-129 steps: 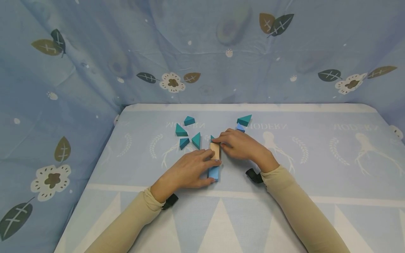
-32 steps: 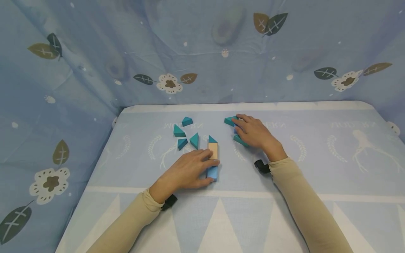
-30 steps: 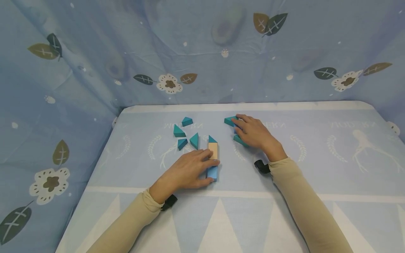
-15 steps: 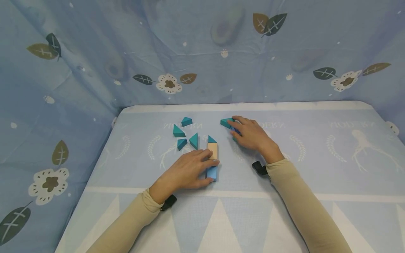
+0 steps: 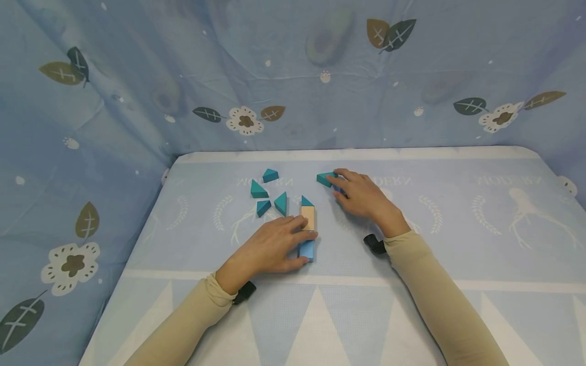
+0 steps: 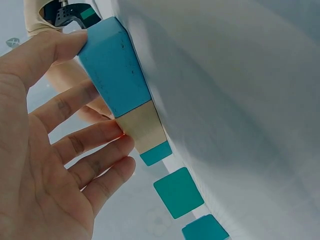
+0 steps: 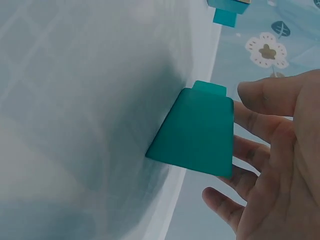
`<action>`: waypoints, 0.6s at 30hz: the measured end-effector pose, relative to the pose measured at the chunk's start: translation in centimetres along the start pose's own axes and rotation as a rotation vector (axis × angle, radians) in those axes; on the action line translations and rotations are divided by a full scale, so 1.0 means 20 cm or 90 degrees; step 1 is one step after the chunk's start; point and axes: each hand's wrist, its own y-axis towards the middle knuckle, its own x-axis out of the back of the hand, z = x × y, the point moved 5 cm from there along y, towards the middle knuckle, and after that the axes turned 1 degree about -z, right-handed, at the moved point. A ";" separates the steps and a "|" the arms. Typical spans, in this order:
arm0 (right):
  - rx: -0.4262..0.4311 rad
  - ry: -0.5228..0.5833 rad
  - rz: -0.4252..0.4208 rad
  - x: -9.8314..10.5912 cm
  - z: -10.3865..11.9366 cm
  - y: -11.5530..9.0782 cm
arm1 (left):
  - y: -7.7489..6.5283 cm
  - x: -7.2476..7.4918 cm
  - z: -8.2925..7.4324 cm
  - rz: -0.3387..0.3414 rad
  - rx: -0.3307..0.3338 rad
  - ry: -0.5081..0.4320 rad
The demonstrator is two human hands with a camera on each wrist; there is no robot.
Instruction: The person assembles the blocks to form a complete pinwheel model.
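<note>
Near the mid-table my left hand [image 5: 270, 246] rests along a row of wooden blocks, thumb at the near end of the light-blue block [image 5: 306, 251] and index finger across it. A tan block [image 5: 309, 216] and a small teal triangular block [image 5: 307, 201] continue the row away from me. Farther back, my right hand [image 5: 361, 195] bends its fingers round a small group of triangular blocks; a green triangular block [image 5: 324, 179] pokes out at its fingertips. In the right wrist view a big green block face [image 7: 197, 132] lies between thumb and fingers. The hand covers much of this group.
Left of the row lie several loose triangular blocks: a teal one [image 5: 270, 176], a green one [image 5: 258, 189], a dark teal one [image 5: 263, 208] and another [image 5: 281, 204]. A patterned cloth [image 5: 293, 76] hangs behind the table's [image 5: 412, 154] far edge.
My right hand has left the row's far end, gone to the triangular blocks farther back, and slid them left and slightly nearer. My left hand stays on the row.
</note>
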 end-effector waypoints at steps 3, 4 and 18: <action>0.002 0.004 0.004 0.00 0.01 0.00 | 0.00 0.00 0.00 -0.001 0.000 0.001; 0.002 0.007 0.006 0.00 0.01 0.00 | 0.00 0.00 0.00 -0.001 0.000 0.001; 0.056 -0.008 0.020 0.03 0.06 -0.02 | 0.00 0.00 0.00 -0.002 -0.002 0.002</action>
